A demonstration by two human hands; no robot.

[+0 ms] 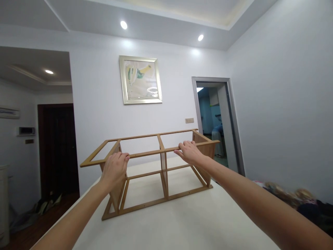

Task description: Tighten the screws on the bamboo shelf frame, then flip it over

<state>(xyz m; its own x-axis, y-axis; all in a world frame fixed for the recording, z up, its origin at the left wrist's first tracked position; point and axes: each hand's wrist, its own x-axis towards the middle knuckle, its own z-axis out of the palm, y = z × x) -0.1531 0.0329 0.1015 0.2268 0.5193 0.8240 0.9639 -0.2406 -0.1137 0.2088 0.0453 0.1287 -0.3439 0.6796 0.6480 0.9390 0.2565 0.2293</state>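
Observation:
A light wooden frame, an open shelf-like skeleton with top rails, a middle divider and side panels, stands on a white table. My left hand grips the near top rail at the frame's left end. My right hand rests over the same rail toward the right end, fingers curled on it. Both arms reach forward from the bottom of the view.
A framed picture hangs on the white wall behind. An open doorway is at the right, a dark door at the left. Clutter lies on the floor at the left and on a surface at the right.

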